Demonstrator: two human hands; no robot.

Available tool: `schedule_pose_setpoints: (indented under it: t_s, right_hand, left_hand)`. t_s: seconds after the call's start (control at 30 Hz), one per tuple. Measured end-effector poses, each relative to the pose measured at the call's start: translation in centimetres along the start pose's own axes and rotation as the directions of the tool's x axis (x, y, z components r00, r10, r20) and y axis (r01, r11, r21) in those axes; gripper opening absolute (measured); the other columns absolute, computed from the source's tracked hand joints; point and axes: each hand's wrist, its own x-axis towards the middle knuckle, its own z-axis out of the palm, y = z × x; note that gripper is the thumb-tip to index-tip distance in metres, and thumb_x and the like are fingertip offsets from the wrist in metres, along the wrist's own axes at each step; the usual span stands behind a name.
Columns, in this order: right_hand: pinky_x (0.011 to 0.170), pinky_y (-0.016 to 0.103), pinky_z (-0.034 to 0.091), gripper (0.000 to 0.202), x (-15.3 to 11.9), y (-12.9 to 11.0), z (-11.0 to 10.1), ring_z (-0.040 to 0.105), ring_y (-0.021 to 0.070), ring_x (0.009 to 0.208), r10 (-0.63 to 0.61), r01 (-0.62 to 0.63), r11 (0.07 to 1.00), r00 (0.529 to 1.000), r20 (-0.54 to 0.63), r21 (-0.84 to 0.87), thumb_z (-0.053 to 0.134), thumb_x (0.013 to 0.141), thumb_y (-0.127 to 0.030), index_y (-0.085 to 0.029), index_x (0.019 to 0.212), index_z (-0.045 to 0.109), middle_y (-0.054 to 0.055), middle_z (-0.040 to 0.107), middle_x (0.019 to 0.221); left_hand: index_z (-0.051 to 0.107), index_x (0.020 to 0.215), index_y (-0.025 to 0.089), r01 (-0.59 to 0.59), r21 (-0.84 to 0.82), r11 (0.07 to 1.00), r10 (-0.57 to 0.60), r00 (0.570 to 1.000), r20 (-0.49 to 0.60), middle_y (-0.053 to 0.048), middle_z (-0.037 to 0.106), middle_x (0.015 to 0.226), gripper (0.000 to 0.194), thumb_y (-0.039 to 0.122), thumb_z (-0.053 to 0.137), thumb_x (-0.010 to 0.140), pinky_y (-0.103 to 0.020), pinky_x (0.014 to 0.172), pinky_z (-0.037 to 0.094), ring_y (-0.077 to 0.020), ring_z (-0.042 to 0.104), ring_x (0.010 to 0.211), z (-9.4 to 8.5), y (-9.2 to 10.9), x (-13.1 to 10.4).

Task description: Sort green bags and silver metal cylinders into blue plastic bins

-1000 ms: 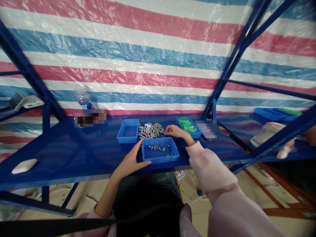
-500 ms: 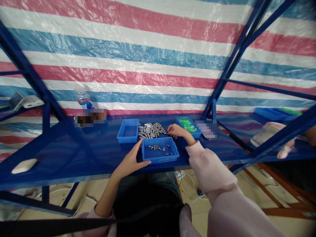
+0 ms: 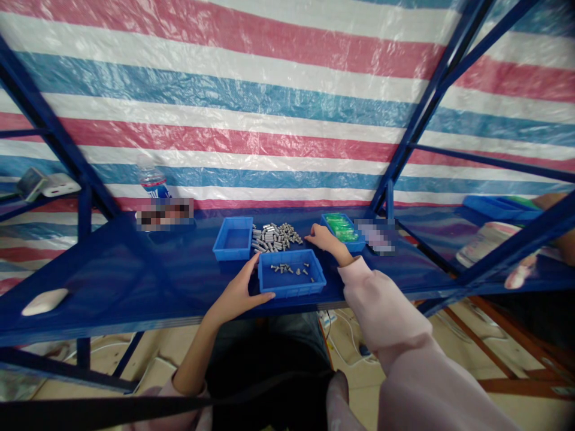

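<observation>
My left hand [image 3: 234, 293] grips the left end of a blue plastic bin [image 3: 291, 291], its thumb along the front wall and its fingers at the back left corner. Several short screws [image 3: 283, 269] lie scattered on that bin's floor. Behind the bin is a heap of small silvery metal parts [image 3: 275, 237], cylinders at left and screws at right. At the heap's right edge my right hand [image 3: 324, 237] is closed, fingertips together and low over the table; whatever is in them is too small or hidden to make out.
A second blue bin [image 3: 232, 239] stands left of the heap. To the right, another blue bin [image 3: 354, 244] holds green packets [image 3: 340, 227]. A bottle [image 3: 153, 182] stands back left, and a white mouse-like object [image 3: 45, 301] lies front left. Blue frame bars [image 3: 415, 137] slant up at right.
My right hand has shifted slightly at the heap's edge. A few screws at the right of the front bin lie differently. At far right, another person's arm has reached over a bin.
</observation>
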Motion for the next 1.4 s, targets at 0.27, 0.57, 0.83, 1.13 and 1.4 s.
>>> schedule_pose_setpoints:
  t_s: [0.27,0.57,0.83,1.13,1.4]
  right_hand:
    - [0.048,0.023,0.044,0.015,0.2,0.2,0.1,0.064,0.018,0.058,-0.008,0.009,0.999,1.0,0.029,-0.044,0.059,0.086,-0.023,-0.014,0.074,0.062,0.011,0.067,0.069]
    - [0.091,0.029,0.043,0.024,0.7,0.5,0.6,0.059,0.0237,0.108,-0.156,0.155,0.984,0.988,-0.004,-0.083,0.06,0.084,-0.016,-0.012,0.107,0.063,0.016,0.066,0.11]
    - [0.088,0.026,0.044,0.02,0.7,0.2,0.4,0.062,0.019,0.094,-0.188,0.189,0.98,0.982,0.013,-0.063,0.056,0.079,-0.007,-0.013,0.092,0.071,0.009,0.07,0.095]
    - [0.082,0.028,0.048,0.02,0.8,-0.2,0.2,0.064,0.019,0.086,-0.173,0.176,0.983,0.983,-0.067,0.058,0.058,0.073,-0.005,-0.011,0.087,0.07,0.011,0.071,0.091]
    - [0.05,0.018,0.041,0.039,-1.1,-2.0,-1.9,0.055,0.0073,0.057,-0.472,0.154,0.643,0.851,0.229,0.75,0.074,0.068,-0.035,-0.015,0.101,0.065,0.002,0.069,0.085]
  left_hand:
    - [0.016,0.151,0.024,0.002,-0.025,1.0,-0.002,1.0,-0.004,-0.011,0.028,0.155,0.097,0.051,0.07,0.074,-0.049,0.111,0.034,-0.0329,0.038,0.136,-0.1,0.1,0.0]
    - [0.016,0.151,0.024,-0.017,0.005,1.0,0.017,1.0,-0.008,-0.011,0.027,0.155,0.097,0.051,0.07,0.075,-0.047,0.113,0.032,-0.0324,0.036,0.137,0.0,-0.2,0.0]
    - [0.016,0.151,0.024,-0.017,-0.004,1.0,0.017,1.0,-0.005,-0.011,0.027,0.155,0.098,0.051,0.07,0.075,-0.047,0.113,0.031,-0.032,0.034,0.138,0.0,-0.2,0.0]
    - [0.017,0.151,0.024,-0.013,-0.03,0.999,0.013,1.0,-0.012,-0.011,0.027,0.155,0.098,0.05,0.071,0.074,-0.048,0.114,0.031,-0.033,0.034,0.138,0.0,-0.2,0.1]
    - [0.016,0.151,0.024,-0.009,-0.009,1.0,0.009,1.0,-0.013,-0.011,0.028,0.155,0.097,0.051,0.07,0.074,-0.048,0.113,0.031,-0.0323,0.035,0.138,0.0,-0.1,0.0]
